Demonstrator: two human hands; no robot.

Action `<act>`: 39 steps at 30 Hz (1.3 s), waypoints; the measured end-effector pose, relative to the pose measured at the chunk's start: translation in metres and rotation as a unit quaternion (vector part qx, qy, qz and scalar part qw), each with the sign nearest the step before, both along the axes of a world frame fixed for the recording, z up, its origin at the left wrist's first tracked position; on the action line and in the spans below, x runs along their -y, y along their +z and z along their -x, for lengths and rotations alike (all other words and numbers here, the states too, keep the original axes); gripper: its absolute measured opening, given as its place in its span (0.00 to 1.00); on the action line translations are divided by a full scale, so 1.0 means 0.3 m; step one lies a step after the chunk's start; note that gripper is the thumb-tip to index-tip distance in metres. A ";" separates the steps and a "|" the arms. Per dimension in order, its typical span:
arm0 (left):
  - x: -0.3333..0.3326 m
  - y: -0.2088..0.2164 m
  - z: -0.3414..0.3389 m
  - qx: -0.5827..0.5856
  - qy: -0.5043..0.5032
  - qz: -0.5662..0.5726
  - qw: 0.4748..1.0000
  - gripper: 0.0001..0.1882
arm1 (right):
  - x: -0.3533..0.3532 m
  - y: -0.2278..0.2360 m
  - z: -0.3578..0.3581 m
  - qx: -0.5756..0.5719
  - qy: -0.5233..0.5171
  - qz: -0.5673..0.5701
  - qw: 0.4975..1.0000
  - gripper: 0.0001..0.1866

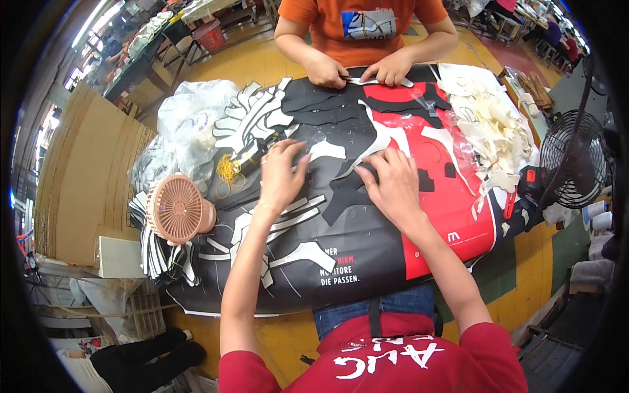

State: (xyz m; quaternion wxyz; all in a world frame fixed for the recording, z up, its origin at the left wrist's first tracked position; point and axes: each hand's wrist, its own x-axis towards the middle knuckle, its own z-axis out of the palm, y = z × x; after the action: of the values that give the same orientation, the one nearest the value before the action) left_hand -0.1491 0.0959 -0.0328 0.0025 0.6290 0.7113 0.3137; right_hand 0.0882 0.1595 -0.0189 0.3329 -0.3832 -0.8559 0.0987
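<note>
My left hand (pixel 282 175) is open over the black table covering, its thumb and fingers apart. Just right of its fingertips lies a white cut piece (pixel 326 151). My right hand (pixel 395 188) has its fingers spread, the thumb apart from the forefinger. Its fingertips reach the edge of a curved white cut piece (pixel 382 136); I see no clear grip on it. A black cut piece (pixel 347 200) lies flat between my hands, left of my right wrist. More white strips (pixel 298 219) and a branched white piece (pixel 308 254) lie near my left forearm.
Across the table, a person's hands (pixel 388 68) handle a narrow strip. White pieces (pixel 255 118) pile up at far left beside plastic bags (pixel 190 111) and yellow bands (pixel 229 171). A pink fan (pixel 178 208) stands left. At right are cream scraps (pixel 488 111), a red-handled tool (pixel 510 204) and a black fan (pixel 573 157).
</note>
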 end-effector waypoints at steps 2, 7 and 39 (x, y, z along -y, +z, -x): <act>-0.083 -0.042 -0.035 -0.025 -0.001 0.028 0.999 0.20 | -0.070 -0.006 0.068 0.011 -0.028 -0.043 0.999 0.15; -0.098 -0.061 -0.081 -0.040 0.043 0.041 0.997 0.32 | -0.140 -0.039 0.206 0.112 -0.006 -0.012 0.994 0.13; 0.769 0.206 -0.172 0.526 0.075 0.007 0.847 0.09 | 0.130 -0.039 0.477 0.100 0.117 0.100 0.983 0.14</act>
State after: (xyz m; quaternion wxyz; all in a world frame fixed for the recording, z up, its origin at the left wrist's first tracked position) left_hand -0.0976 -0.1347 0.0289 0.3576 0.3140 0.6507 0.5916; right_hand -0.0549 0.1206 -0.0306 0.1921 -0.3192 -0.9097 0.1833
